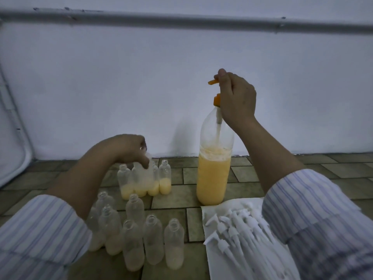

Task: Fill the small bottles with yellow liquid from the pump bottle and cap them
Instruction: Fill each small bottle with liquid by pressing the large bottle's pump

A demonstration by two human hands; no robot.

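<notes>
A tall clear pump bottle (pixel 214 176), about half full of yellow liquid, stands on the tiled floor near the wall. My right hand (pixel 236 98) grips its orange pump head (pixel 213 82), which is raised above the orange collar. My left hand (pixel 129 148) holds the top of a small clear bottle (pixel 141 178) in a back row of several small bottles (pixel 165 178), each with a little yellow liquid at the bottom. Closer to me stand several more uncapped small bottles (pixel 174 243), with pale liquid low inside.
A white paper sheet (pixel 210 257) at the right front carries a pile of several white pump caps (pixel 238 231). A pale wall with a horizontal pipe (pixel 181 19) rises just behind the bottles. My striped sleeves fill both lower corners.
</notes>
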